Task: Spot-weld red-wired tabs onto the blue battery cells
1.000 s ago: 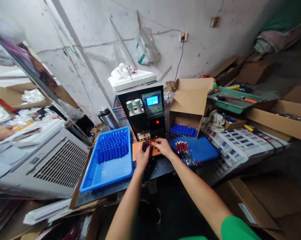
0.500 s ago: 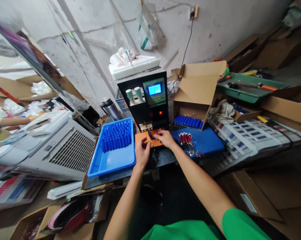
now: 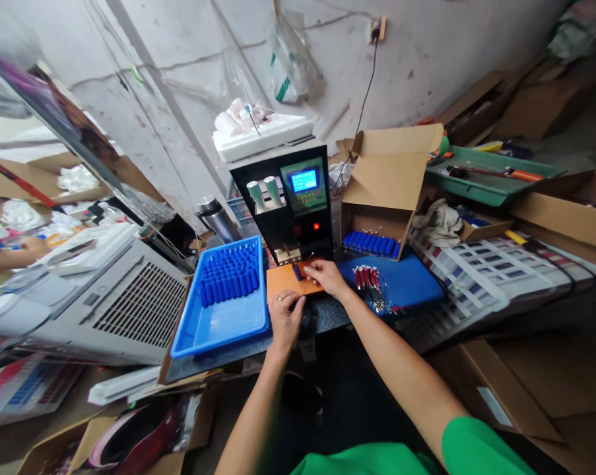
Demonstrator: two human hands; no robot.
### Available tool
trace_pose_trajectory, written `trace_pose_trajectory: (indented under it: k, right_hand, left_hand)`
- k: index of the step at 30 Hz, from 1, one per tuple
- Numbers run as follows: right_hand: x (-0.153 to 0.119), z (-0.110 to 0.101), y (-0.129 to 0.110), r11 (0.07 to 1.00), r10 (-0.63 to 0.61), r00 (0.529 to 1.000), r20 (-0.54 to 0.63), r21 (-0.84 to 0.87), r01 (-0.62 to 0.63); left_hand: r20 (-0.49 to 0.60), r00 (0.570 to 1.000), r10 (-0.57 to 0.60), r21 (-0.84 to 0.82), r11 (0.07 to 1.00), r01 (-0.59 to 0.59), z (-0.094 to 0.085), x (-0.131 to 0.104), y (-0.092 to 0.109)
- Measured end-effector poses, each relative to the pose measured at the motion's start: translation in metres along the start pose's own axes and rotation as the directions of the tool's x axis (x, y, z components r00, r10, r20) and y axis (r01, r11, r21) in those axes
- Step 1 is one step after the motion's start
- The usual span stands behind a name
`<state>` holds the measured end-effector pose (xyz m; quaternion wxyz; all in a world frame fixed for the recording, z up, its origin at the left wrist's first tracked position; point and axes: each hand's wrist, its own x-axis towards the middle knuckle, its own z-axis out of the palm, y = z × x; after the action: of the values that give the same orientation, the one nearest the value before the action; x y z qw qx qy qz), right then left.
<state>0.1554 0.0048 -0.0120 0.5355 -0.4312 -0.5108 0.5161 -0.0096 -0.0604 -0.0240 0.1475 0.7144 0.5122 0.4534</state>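
On the orange work plate (image 3: 280, 280) a blue battery cell (image 3: 297, 271) lies under the electrodes of a black spot welder (image 3: 298, 227) with a lit screen. My right hand (image 3: 326, 277) is closed in a pinch just right of the cell; a thin wire lead (image 3: 311, 256) shows by its fingertips. Low at the plate's front edge is my left hand (image 3: 286, 320), thumb and forefinger pressed together; what they hold, if anything, is too small to make out. Several red and black wire leads with white connectors (image 3: 369, 277) lie on a blue pad (image 3: 411, 280) to the right.
Left of the plate stands a blue tray (image 3: 218, 326) with rows of upright blue cells. An open cardboard box (image 3: 389, 171) behind the pad holds more cells. A steel flask (image 3: 218, 218) stands by the welder. At far left, a co-worker's hand (image 3: 33, 249) is visible.
My left hand has drawn back from beside the cell to the plate's front edge, its fingers coming together. My right hand stays by the cell. The view has shifted slightly.
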Motion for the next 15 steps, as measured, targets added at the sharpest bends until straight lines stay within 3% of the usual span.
trace_pose_trajectory:
  k: [6, 10, 15]
  right_hand:
    - [-0.012, -0.008, -0.011, 0.987, -0.089, 0.955, 0.283, -0.101, 0.122]
    - [-0.014, -0.010, -0.009, 0.987, -0.093, 0.947, 0.306, -0.093, 0.128]
    - [-0.014, -0.009, -0.007, 0.990, -0.087, 0.948, 0.306, -0.078, 0.116]
  left_hand:
    - [0.086, 0.994, -0.073, -0.173, 0.981, 0.087, -0.003, 0.015, -0.005]
    - [0.164, 0.986, -0.042, -0.186, 0.980, 0.072, 0.001, 0.027, -0.011]
    - [0.180, 0.983, -0.027, -0.127, 0.991, 0.050, 0.002, 0.033, -0.013]
